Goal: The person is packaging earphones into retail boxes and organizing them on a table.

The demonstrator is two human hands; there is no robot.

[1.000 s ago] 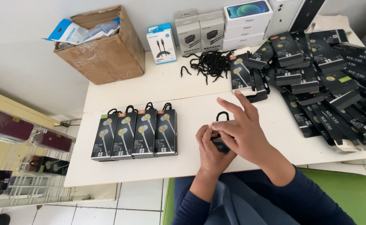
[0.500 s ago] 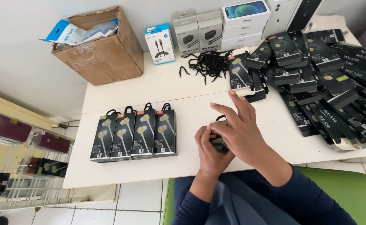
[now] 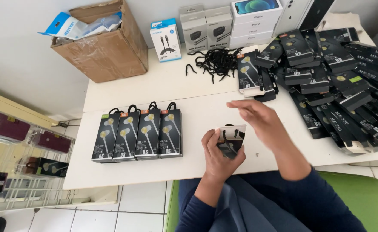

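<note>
My left hand (image 3: 218,155) grips a small black earphone box (image 3: 230,140) with its white end flap up and a black cord loop through it, near the table's front edge. My right hand (image 3: 258,120) hovers just right of and above the box, fingers apart, holding nothing. A row of several finished black earphone boxes (image 3: 138,134) with cord loops lies to the left of my hands on the white table (image 3: 154,88).
A large heap of black earphone boxes (image 3: 335,77) fills the table's right side. A pile of black cord loops (image 3: 215,62) lies at the back centre. A cardboard box (image 3: 101,43), cable and charger boxes (image 3: 165,39) and white phone boxes (image 3: 253,19) line the wall.
My right hand has lifted off the held box and moved up and to the right, uncovering its white flap. The left hand keeps its grip.
</note>
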